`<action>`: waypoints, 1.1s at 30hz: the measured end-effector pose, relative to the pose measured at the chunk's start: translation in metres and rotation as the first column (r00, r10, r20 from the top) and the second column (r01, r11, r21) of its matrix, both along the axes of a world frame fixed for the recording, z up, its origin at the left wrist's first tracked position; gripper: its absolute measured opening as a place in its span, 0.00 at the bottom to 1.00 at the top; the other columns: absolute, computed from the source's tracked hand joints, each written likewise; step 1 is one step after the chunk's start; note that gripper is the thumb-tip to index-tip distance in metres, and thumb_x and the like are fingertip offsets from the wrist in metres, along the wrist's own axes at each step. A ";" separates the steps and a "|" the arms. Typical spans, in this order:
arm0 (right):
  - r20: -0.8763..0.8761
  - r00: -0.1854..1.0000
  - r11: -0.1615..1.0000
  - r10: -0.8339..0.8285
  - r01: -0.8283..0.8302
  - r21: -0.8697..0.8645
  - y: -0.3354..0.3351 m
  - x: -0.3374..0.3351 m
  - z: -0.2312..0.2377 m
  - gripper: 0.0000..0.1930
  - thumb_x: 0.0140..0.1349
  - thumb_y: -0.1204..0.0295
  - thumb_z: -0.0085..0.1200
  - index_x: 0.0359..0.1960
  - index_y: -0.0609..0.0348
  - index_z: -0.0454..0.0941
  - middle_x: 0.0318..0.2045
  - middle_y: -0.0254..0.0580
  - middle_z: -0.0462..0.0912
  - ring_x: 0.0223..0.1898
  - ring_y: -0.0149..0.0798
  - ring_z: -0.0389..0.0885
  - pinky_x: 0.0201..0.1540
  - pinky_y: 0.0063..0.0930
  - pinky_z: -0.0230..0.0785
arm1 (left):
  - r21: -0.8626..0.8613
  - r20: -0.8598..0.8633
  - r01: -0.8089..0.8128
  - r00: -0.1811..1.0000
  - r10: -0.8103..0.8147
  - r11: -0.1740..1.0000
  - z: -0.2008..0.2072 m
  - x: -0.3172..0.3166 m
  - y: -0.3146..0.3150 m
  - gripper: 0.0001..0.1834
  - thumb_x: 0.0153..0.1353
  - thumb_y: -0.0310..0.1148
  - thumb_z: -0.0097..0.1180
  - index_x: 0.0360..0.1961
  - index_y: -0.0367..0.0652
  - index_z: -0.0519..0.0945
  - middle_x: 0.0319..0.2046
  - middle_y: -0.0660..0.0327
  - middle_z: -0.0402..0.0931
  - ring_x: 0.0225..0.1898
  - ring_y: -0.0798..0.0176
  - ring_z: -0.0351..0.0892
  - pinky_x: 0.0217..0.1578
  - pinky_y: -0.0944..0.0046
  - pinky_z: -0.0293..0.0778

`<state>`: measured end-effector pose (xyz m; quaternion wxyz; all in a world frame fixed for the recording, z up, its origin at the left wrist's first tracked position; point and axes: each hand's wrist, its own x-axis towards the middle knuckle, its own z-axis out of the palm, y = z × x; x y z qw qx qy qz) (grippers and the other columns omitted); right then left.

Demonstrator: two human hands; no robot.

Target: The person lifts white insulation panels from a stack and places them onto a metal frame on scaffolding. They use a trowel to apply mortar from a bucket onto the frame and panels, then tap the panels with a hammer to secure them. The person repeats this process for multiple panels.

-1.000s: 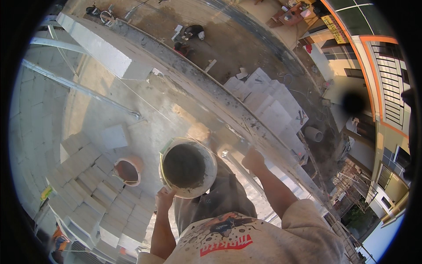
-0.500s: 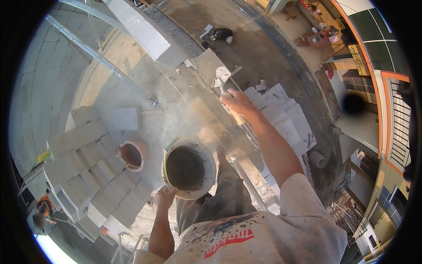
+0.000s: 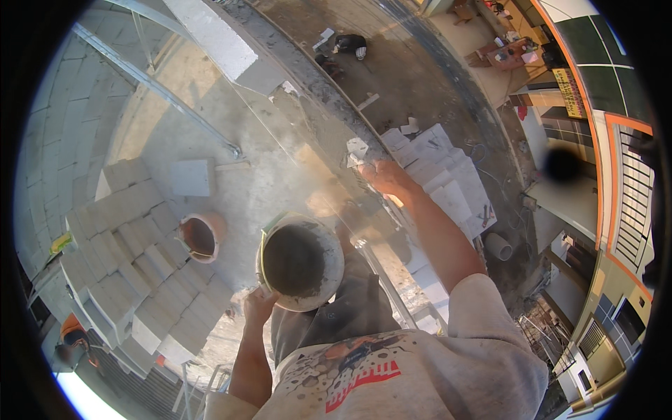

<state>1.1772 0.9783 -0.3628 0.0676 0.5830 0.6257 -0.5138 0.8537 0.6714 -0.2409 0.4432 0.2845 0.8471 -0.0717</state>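
Note:
My left hand (image 3: 260, 306) is closed on the near left rim of a pale bucket (image 3: 334, 269), with dark grey wet mortar (image 3: 294, 259) inside. A yellowish handle lies along the bucket's left side. My right hand (image 3: 386, 178) grips a trowel (image 3: 357, 148), its pale, mortar-smeared blade pointing away from me. The blade is low over the top of a block wall (image 3: 322, 133), where grey mortar is spread; whether it touches cannot be made out. Beyond it, a large white block (image 3: 234, 52) sits on the same wall.
A second bucket (image 3: 218, 238) stands to the left beside stacked grey blocks (image 3: 133, 259). A single block (image 3: 192, 178) lies on the floor. White blocks (image 3: 448, 182) are piled right of the wall. A metal pole (image 3: 161, 91) slants at upper left. Another person (image 3: 73, 332) is at lower left.
My right hand and the trowel have come back toward me along the wall top. My left hand keeps its grip on the bucket, and the whole view has shifted slightly.

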 end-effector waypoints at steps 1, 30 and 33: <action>0.023 0.999 0.999 0.034 -0.035 0.021 -0.019 0.010 0.003 0.34 0.65 0.45 0.43 0.49 0.73 0.74 0.41 0.67 0.81 0.46 0.58 0.81 0.51 0.44 0.71 | -0.029 -0.006 0.043 0.999 -0.044 0.999 -0.002 0.003 0.003 0.26 0.45 0.49 0.63 0.33 0.34 0.83 0.26 0.46 0.82 0.32 0.50 0.83 0.37 0.53 0.76; 0.443 0.879 0.981 -0.175 0.118 0.152 -0.266 0.208 0.043 0.29 0.61 0.44 0.50 0.40 0.64 0.78 0.31 0.64 0.82 0.37 0.63 0.82 0.43 0.52 0.73 | 0.344 0.112 -0.207 0.977 0.179 0.916 0.008 -0.055 0.045 0.17 0.47 0.40 0.62 0.33 0.36 0.83 0.24 0.59 0.80 0.29 0.68 0.75 0.33 0.62 0.71; 0.206 0.923 0.923 -0.324 0.261 0.282 -0.176 0.140 0.069 0.26 0.60 0.49 0.54 0.41 0.65 0.76 0.31 0.65 0.81 0.36 0.64 0.80 0.39 0.51 0.72 | 0.351 0.102 -0.264 0.964 0.244 0.898 0.027 -0.073 0.057 0.18 0.49 0.38 0.62 0.35 0.33 0.83 0.28 0.61 0.80 0.31 0.68 0.75 0.36 0.64 0.71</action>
